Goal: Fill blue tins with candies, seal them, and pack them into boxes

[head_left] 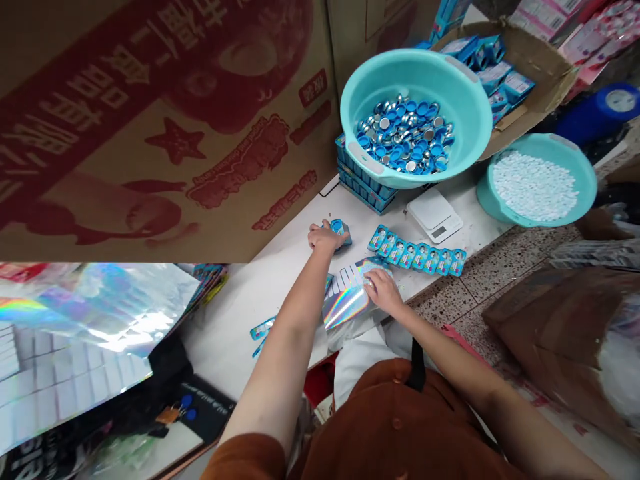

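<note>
My left hand (326, 237) is wrapped round the near side of a small stack of blue packs (341, 228) on the white table. My right hand (383, 291) has its fingers pinched together over a shiny holographic sticker sheet (345, 308); what it holds, if anything, is too small to make out. Beyond the right hand, several blue cards (421, 257) lie overlapping in a row. A few more blue pieces (263, 328) rest left of the sheet, partly behind my left forearm.
A large turquoise basin (357, 157) holds blue and silver tins. A smaller basin (586, 180) holds white pieces. A white scale (434, 212) stands nearby. A big cardboard box (240, 167) bounds the table's far left. Holographic sheets (75, 360) lie lower left.
</note>
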Available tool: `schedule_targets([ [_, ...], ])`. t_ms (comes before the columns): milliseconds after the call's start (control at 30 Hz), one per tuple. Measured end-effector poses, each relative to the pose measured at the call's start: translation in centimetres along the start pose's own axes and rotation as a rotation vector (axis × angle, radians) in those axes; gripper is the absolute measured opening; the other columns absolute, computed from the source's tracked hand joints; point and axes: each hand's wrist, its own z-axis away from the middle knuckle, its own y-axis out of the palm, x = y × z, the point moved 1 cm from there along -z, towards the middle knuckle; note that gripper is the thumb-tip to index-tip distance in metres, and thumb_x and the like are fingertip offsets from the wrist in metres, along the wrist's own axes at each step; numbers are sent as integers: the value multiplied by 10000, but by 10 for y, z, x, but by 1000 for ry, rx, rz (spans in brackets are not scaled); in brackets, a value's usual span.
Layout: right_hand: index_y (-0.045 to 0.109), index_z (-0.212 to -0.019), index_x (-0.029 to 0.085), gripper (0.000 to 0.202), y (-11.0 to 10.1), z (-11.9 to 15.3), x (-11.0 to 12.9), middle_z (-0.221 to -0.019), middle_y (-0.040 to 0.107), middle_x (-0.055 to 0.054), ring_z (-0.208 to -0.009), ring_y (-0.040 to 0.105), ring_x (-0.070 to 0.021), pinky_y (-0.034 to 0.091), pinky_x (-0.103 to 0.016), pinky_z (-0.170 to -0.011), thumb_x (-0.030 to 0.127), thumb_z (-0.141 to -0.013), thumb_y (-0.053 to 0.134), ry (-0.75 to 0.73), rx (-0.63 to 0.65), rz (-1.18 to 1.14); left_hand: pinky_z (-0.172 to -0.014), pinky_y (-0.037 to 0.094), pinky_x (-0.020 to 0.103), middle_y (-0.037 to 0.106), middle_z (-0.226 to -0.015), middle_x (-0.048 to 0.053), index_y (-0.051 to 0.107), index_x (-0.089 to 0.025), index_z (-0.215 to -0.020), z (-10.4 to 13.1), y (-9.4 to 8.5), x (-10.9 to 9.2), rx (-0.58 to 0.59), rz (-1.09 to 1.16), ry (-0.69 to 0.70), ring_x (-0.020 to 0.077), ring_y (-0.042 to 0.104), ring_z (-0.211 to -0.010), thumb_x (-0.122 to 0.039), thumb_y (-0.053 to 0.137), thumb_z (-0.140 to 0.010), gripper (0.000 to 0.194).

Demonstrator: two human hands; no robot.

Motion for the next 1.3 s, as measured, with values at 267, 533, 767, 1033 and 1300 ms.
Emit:
schedule_targets([
  [267,481,-1310,143,554,-3,-20,-27,-1358,489,-148,-1264,420,-294,348,-437,-1054,395,-835,615,-58,131,132,-800,451,425,587,-1203,250,205,-129,-1462,5,-14,0,138,-73,-91,400,544,-1143,-868,371,-638,1119],
  [533,447,-1352,102,652,12,-55,-28,-1336,519,-169,-1285,411,-298,307,-420,-1078,537,-872,525,5,266,120,-688,495,441,569,-1216,301,203,-6,-1451,10,-18,19,117,6,-47,364,663,-853,-873,239,-692,1152],
  [767,497,-1295,114,539,8,-53,-28,-1223,563,-163,-1171,481,-276,412,-387,-951,497,-918,463,54,252,110,-1105,239,510,330,-1476,238,227,-90,-1470,29,-38,57,-194,-427,1078,393,292,-1368,-774,554,-656,1113],
  [1033,578,-1197,122,402,-5,-41,-19,-1049,600,-131,-1059,514,-244,403,-366,-940,401,-956,419,-40,187,127,-1142,115,532,159,-1551,224,169,-58,-1485,-15,-39,-3,-161,-519,1234,370,92,-1442,-756,439,-748,1051],
  [1300,602,-1147,147,334,-5,-24,-18,-991,601,-101,-1010,522,-227,392,-361,-932,360,-950,435,50,145,75,-1057,310,468,424,-1397,233,407,-48,-1351,-63,-6,-70,-154,-523,1096,348,353,-1327,-406,459,-860,610],
])
